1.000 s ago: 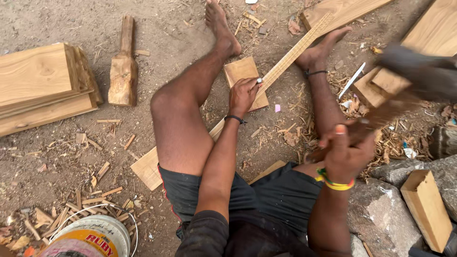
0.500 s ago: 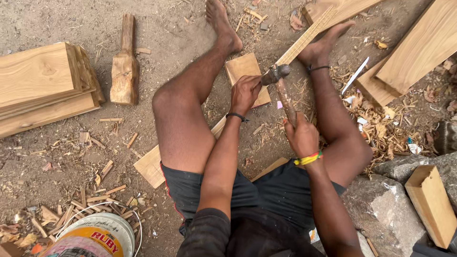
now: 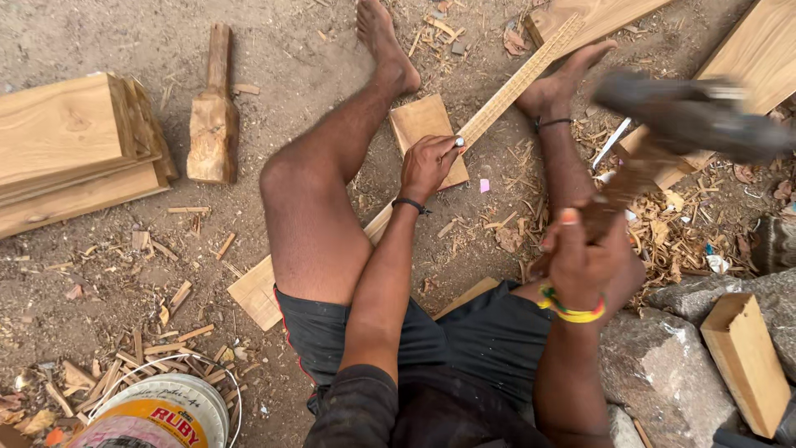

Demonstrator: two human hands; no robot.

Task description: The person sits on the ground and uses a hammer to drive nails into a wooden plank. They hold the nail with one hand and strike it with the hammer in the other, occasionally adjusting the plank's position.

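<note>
Head view looked down on a person seated on the dirt floor (image 3: pixel 108 274), legs spread to either side of a long notched wooden strip (image 3: pixel 518 83). That strip ran on a diagonal, from a flat board end (image 3: pixel 253 294) near the left thigh up and away to the right foot (image 3: pixel 557 90), where it met a plank (image 3: pixel 597 15) at the top edge. The left hand (image 3: pixel 427 166) rested on the strip about midway, beside a small square wooden block (image 3: pixel 419 123), its fingers (image 3: pixel 435 149) closed around a slim metal tool whose bright tip (image 3: pixel 458 142) showed at the knuckles; whether it was a chisel or a punch could not be told. The right hand (image 3: pixel 584 261) was wrapped tight around the wooden handle of a hammer (image 3: pixel 688 112), raised high and off to the right, so the head stood well apart from the tool tip, up and to the right of it. Motion smeared the hammer head and most of the handle, so its exact shape was hard to make out. The strip's middle was hidden behind the left forearm and knee. A wooden mallet (image 3: pixel 214 116) lay untouched to the left, near stacked planks (image 3: pixel 70 145), and a plastic bucket (image 3: pixel 162 411) was cut off by the bottom edge.
</note>
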